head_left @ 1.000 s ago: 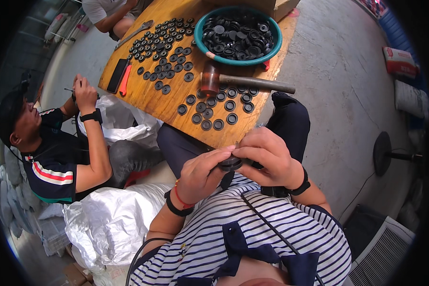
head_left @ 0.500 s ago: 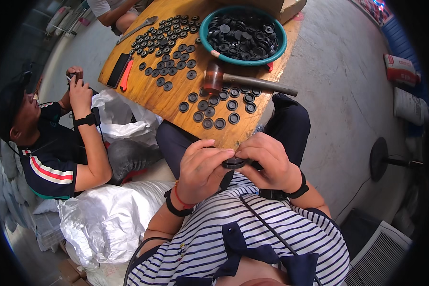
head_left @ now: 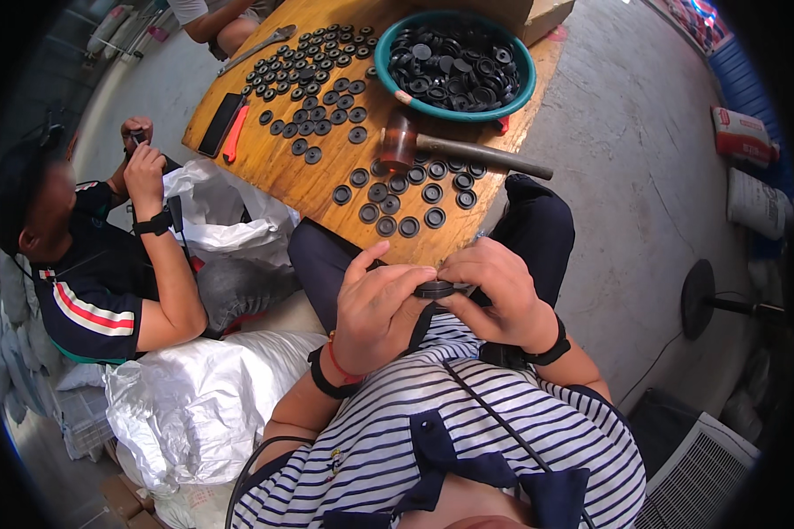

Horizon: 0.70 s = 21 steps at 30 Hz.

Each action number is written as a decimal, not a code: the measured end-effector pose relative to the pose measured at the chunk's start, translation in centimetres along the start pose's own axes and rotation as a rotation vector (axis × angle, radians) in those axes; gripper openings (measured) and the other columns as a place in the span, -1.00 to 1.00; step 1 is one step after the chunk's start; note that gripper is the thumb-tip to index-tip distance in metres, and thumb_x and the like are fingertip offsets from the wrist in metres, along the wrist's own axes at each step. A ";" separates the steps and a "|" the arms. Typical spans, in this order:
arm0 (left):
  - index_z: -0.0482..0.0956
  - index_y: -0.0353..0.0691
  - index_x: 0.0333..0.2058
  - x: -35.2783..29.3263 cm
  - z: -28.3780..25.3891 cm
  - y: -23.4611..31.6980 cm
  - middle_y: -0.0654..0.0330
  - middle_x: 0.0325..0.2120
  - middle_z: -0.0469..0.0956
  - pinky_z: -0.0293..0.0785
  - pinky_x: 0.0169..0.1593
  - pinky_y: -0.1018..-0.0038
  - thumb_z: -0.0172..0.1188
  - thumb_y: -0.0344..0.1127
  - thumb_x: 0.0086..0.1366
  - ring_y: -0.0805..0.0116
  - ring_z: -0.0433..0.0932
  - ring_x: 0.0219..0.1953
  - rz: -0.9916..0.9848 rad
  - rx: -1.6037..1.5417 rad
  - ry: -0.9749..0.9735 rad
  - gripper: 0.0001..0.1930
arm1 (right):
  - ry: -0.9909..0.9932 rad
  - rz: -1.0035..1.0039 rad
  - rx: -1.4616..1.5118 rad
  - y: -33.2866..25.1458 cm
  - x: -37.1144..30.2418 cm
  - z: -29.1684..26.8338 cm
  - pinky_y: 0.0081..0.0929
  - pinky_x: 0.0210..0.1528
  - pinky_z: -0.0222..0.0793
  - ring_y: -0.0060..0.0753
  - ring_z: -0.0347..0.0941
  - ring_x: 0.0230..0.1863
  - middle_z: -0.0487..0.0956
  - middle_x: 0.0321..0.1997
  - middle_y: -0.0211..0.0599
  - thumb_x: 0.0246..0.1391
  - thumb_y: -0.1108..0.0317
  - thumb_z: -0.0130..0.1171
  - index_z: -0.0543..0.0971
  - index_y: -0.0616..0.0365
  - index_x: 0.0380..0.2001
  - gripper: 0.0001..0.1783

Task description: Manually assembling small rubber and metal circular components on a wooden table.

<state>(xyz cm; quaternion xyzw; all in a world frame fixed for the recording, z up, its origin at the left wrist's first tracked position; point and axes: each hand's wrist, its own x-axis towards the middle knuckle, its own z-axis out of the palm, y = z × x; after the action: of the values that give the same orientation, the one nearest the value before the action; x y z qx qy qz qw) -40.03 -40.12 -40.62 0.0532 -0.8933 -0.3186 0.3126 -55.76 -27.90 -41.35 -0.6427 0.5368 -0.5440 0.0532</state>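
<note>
Between my two hands, just off the near corner of the wooden table [head_left: 344, 227], is a round black disc [head_left: 434, 289]. My left hand [head_left: 375, 309] pinches its left side with thumb and fingers, the index finger raised off it. My right hand [head_left: 494, 295] grips the right side with fingertips and thumb. Part of the disc is hidden by my fingers. Several loose black discs [head_left: 390, 204] lie on the table beyond my hands. A mallet [head_left: 399, 145] with a brown translucent head rests among them, its handle pointing right.
A green basin [head_left: 529, 84] full of black discs stands at the far right of the table. A dark block [head_left: 222, 125], a red-handled tool [head_left: 235, 141] and a wrench [head_left: 258, 48] lie at left. A co-worker [head_left: 88, 282] sits to my left beside white sacks [head_left: 207, 406].
My left index finger has lifted away from the disc. The disc has tilted slightly and stays between both hands. The co-worker's hands have shifted a little.
</note>
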 end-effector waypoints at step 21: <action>0.57 -0.32 -0.07 0.5 0.5 -1.0 0.10 -0.26 0.58 0.44 0.00 0.33 0.37 -0.33 0.12 0.19 0.55 -0.22 -0.155 -0.103 0.013 -0.61 | -0.036 0.834 1.043 3.4 -0.8 0.9 -0.59 -0.18 0.50 -0.55 0.53 -0.24 0.57 -0.19 -0.33 0.24 0.30 0.14 0.46 0.32 -0.03 -0.66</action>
<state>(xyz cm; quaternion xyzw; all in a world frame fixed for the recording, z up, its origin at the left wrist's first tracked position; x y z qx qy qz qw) -40.84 -40.84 -41.26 0.1080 -0.8668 -0.3868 0.2954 -57.07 -29.20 -44.46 -0.2803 0.4061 -0.6552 0.5721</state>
